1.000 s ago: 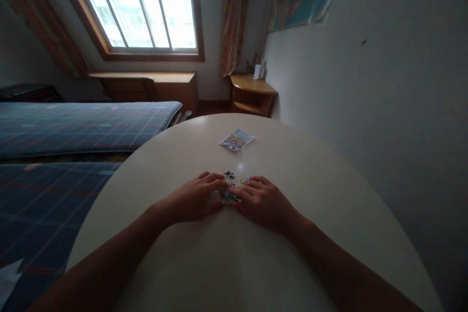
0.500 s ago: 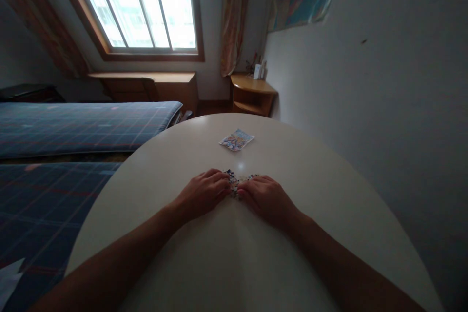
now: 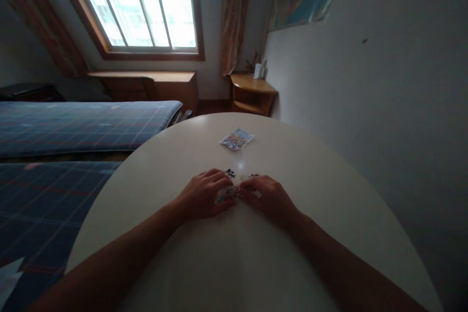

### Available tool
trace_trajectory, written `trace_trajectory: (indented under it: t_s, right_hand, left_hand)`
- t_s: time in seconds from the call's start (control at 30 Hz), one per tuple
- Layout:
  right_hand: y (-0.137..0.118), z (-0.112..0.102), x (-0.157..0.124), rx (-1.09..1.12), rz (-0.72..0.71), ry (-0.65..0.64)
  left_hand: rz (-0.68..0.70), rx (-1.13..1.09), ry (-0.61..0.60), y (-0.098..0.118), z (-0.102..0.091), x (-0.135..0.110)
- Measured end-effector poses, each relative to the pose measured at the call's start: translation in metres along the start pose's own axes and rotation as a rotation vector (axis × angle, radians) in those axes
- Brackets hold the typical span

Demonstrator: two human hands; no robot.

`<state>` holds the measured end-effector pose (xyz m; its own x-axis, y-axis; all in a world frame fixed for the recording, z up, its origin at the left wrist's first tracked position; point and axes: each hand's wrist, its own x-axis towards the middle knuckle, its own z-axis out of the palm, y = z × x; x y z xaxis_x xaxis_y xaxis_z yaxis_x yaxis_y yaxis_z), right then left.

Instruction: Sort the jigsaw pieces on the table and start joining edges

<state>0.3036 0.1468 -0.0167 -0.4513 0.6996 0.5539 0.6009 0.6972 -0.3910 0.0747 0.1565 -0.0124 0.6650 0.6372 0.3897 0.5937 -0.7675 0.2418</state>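
Note:
Both my hands rest on a round white table [image 3: 329,195], fingertips meeting over a small heap of colourful jigsaw pieces [image 3: 231,189]. My left hand [image 3: 204,196] curls round the left side of the heap, fingers bent and pressing on the pieces. My right hand [image 3: 268,197] does the same from the right, fingers bent onto the pieces. A few pieces [image 3: 229,172] show just beyond the fingertips. Most of the heap is hidden under the fingers.
A small printed picture card [image 3: 236,139] lies farther back on the table. Beds with blue plaid covers [image 3: 73,124] stand to the left. A wooden corner shelf [image 3: 252,92] and a desk under the window stand behind. A grey wall runs along the right.
The hands first pushed the heap tighter together and slightly away. Now they have eased a little, and light pieces show between the fingertips again.

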Motion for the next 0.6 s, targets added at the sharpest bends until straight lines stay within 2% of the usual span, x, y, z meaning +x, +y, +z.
trace_trajectory:
  t_s: [0.23,0.47,0.6]
  right_hand:
    - [0.001,0.004,0.000,0.167,0.241,0.043]
    - [0.001,0.002,0.002,0.209,0.309,0.055]
    - [0.002,0.003,0.001,0.261,0.339,0.023]
  left_hand:
    - [-0.076,-0.109,0.040,-0.003,0.014,0.002]
    - [-0.253,-0.151,0.126,-0.007,0.019,0.000]
    - [-0.297,-0.186,0.137,-0.007,0.020,0.000]
